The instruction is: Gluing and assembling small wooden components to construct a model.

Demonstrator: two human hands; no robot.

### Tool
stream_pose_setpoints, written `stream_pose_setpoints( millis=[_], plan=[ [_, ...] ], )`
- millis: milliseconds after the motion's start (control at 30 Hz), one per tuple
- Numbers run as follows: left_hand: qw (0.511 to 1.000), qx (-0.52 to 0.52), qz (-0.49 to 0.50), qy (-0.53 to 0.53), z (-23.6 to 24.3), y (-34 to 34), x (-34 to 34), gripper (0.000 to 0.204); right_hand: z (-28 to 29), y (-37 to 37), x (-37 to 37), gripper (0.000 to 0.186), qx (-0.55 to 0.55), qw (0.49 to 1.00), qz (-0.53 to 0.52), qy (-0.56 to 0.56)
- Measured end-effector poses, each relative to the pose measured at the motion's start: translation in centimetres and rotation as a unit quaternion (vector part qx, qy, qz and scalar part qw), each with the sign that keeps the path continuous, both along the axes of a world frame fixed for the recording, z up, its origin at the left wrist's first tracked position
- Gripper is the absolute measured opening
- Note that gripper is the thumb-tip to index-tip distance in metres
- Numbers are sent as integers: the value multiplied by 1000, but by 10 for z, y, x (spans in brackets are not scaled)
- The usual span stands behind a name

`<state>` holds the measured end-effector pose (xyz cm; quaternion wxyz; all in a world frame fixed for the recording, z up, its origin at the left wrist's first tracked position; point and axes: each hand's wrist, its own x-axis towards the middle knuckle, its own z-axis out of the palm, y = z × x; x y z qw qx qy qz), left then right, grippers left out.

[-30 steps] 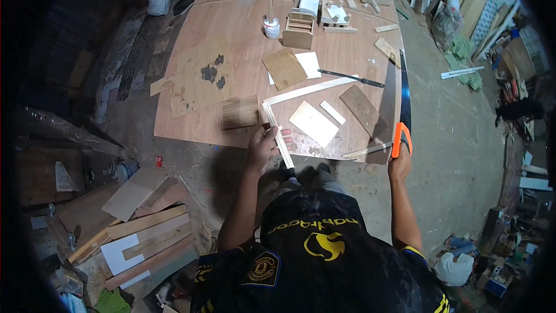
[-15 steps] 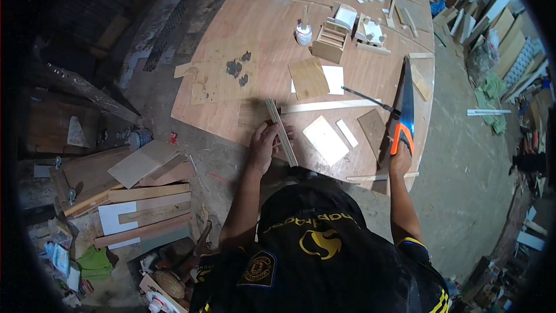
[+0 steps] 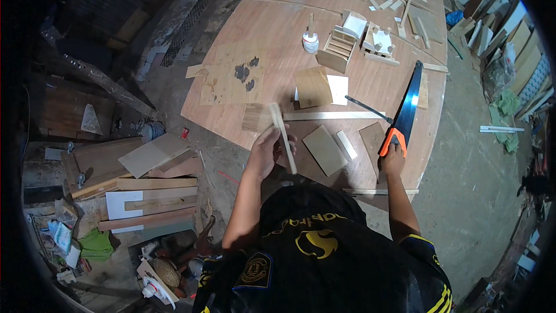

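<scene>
My left hand (image 3: pixel 267 149) is closed around a pale wooden strip (image 3: pixel 281 136), lifted near the table's front edge and pointing away from me. My right hand (image 3: pixel 394 161) grips the orange handle of a handsaw (image 3: pixel 409 104). The broad dark blade shows its side and points to the far right of the table. A thin dark rod-like tool (image 3: pixel 368 108) reaches from the left toward the saw, its near end close to the handle. Between my hands lie a rectangular board (image 3: pixel 324 149), a short white strip (image 3: pixel 347 145) and a long pale batten (image 3: pixel 333 116).
Small wooden assemblies (image 3: pixel 337 51) stand farther back on the table (image 3: pixel 231 29), beside a white jar with a stick (image 3: pixel 310 42). A thin brown sheet (image 3: pixel 313 87) overlaps white paper. Stacked boards (image 3: pixel 150 206) lie on the floor at left; offcuts (image 3: pixel 399 0) lie at the far right.
The saw in my right hand has swung slightly left, showing more of its blade's side. The wooden strip in my left hand has turned, showing a different face. The whole view has shifted a little.
</scene>
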<state>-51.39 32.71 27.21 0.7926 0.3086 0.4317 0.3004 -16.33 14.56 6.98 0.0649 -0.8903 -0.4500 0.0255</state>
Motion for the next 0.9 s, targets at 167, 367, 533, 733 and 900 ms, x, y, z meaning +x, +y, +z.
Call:
stream_pose_setpoints(
  millis=[167,367,533,733,900],
  plan=[
    [999,-15,-7,-50,12,1,9,38,20,8,-3,36,-53,996,-26,63],
    [995,60,-55,59,10,5,15,45,67,12,-26,40,-35,990,-102,90],
    [992,25,-117,-50,6,17,15,46,91,18,-53,28,223,960,12,171],
    [989,98,-81,-70,-36,16,25,50,134,47,-125,30,138,832,95,529],
    [974,146,-168,-37,-35,7,30,50,172,83,-177,41,113,710,200,666]
  ],
)
